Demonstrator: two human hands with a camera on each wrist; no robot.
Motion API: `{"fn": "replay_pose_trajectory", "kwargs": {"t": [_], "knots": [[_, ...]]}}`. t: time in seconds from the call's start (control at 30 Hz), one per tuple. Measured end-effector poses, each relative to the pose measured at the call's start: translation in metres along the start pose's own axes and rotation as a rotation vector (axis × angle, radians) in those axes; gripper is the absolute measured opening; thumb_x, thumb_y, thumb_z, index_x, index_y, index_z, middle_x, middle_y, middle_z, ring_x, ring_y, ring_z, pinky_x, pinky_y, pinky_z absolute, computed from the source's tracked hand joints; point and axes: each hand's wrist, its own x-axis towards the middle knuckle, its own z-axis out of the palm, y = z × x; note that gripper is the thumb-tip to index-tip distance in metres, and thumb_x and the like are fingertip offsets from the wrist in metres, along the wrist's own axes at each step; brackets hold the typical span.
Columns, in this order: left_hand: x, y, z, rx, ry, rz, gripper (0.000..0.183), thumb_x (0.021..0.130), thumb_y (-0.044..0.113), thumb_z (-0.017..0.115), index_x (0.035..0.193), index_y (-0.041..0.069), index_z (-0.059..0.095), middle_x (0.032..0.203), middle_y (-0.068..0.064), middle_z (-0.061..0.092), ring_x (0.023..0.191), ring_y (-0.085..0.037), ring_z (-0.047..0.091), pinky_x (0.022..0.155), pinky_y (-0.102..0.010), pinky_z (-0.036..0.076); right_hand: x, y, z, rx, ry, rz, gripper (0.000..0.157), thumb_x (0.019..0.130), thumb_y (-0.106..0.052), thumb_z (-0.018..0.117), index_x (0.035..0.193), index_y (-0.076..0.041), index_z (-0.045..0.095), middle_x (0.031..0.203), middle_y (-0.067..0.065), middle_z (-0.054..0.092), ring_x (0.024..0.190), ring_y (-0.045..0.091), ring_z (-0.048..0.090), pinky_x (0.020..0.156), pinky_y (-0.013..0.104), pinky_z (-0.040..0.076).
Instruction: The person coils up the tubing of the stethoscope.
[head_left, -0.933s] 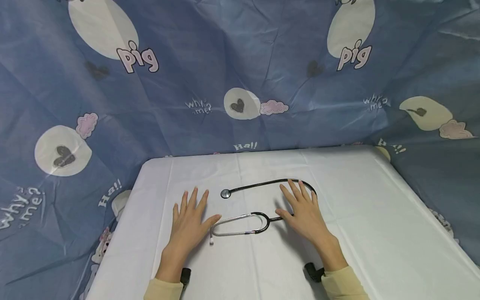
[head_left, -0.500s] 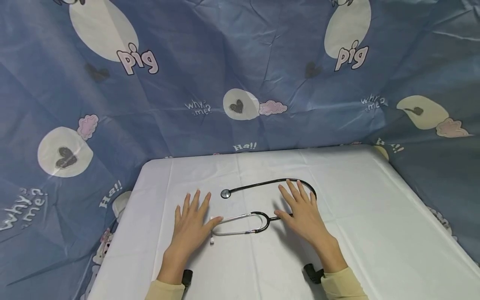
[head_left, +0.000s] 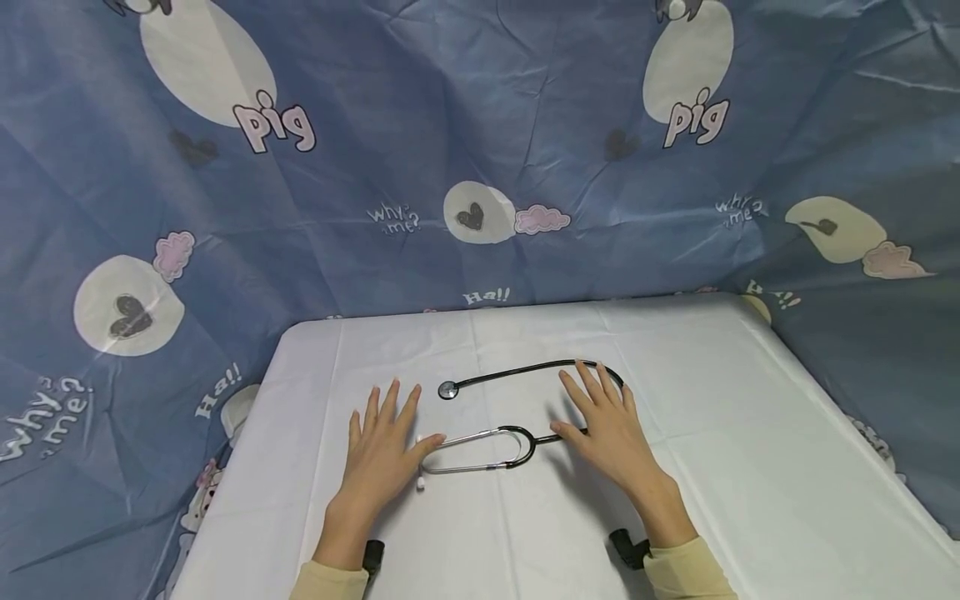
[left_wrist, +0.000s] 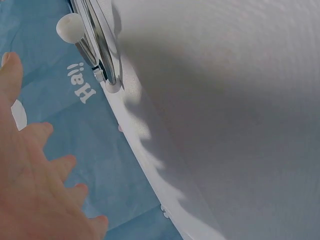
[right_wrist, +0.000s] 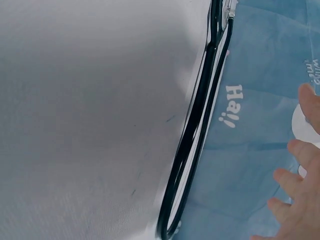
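Note:
A stethoscope (head_left: 517,447) lies on the white-covered table, its black tube looping back to a round chest piece (head_left: 447,390) on the far side. My left hand (head_left: 381,458) hovers palm down with spread fingers by the metal ear tubes; its thumb overlaps them in the head view. Over the tube's right-hand bend is my right hand (head_left: 611,429), fingers also spread, hiding part of the loop. In the left wrist view a white ear tip (left_wrist: 70,28) shows apart from the hand. The black tube (right_wrist: 192,130) also stands clear of the fingers in the right wrist view.
The table (head_left: 750,500) has a white cloth with faint creases. A blue printed curtain (head_left: 360,150) hangs behind it and down both sides. Small black wrist cameras (head_left: 628,548) sit under the wrists, below beige sleeves (head_left: 686,571).
My left hand has shifted slightly right and toward me, its thumb now overlapping the ear tubes more. The right hand stays nearly in place. The head view has tilted a little.

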Motion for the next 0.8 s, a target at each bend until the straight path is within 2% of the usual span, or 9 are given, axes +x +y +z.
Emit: {"fn": "replay_pose_trajectory", "kwargs": {"t": [0.23, 0.37, 0.57, 0.8], "knots": [[-0.0015, -0.0005, -0.0011, 0.014, 0.021, 0.000, 0.086, 0.089, 0.068, 0.056, 0.158, 0.026, 0.027, 0.167, -0.011, 0.015, 0.155, -0.040, 0.002, 0.118, -0.069, 0.005, 0.0006, -0.0012, 0.0019, 0.006, -0.007, 0.000, 0.078, 0.093, -0.055, 0.060, 0.157, -0.025, 0.028, 0.168, 0.002, 0.013, 0.155, 0.037, 0.005, 0.118, 0.070, 0.004], [-0.0020, -0.0005, -0.0021, 0.015, 0.011, -0.001, 0.086, 0.089, 0.069, 0.055, 0.158, 0.026, 0.027, 0.167, -0.012, 0.015, 0.155, -0.040, 0.001, 0.117, -0.069, 0.005, 0.0004, -0.0016, 0.0039, 0.007, -0.016, 0.003, 0.078, 0.093, -0.054, 0.061, 0.158, -0.026, 0.027, 0.168, 0.002, 0.016, 0.155, 0.037, 0.006, 0.118, 0.069, 0.003], [-0.0023, -0.0023, -0.0027, 0.016, -0.009, -0.006, 0.086, 0.088, 0.071, 0.054, 0.158, 0.027, 0.027, 0.168, -0.010, 0.014, 0.155, -0.038, -0.001, 0.118, -0.068, 0.003, 0.0005, -0.0021, 0.0057, -0.004, -0.023, -0.012, 0.078, 0.092, -0.051, 0.063, 0.157, -0.022, 0.030, 0.165, 0.007, 0.024, 0.154, 0.040, 0.012, 0.117, 0.070, 0.007], [-0.0009, 0.0024, -0.0009, 0.012, -0.028, 0.016, 0.090, 0.085, 0.073, 0.056, 0.157, 0.027, 0.028, 0.167, -0.010, 0.016, 0.155, -0.038, 0.002, 0.118, -0.068, 0.002, 0.0016, -0.0032, 0.0059, -0.010, -0.057, -0.017, 0.076, 0.092, -0.045, 0.065, 0.156, -0.022, 0.031, 0.165, 0.006, 0.026, 0.154, 0.037, 0.015, 0.115, 0.073, 0.010]]}}
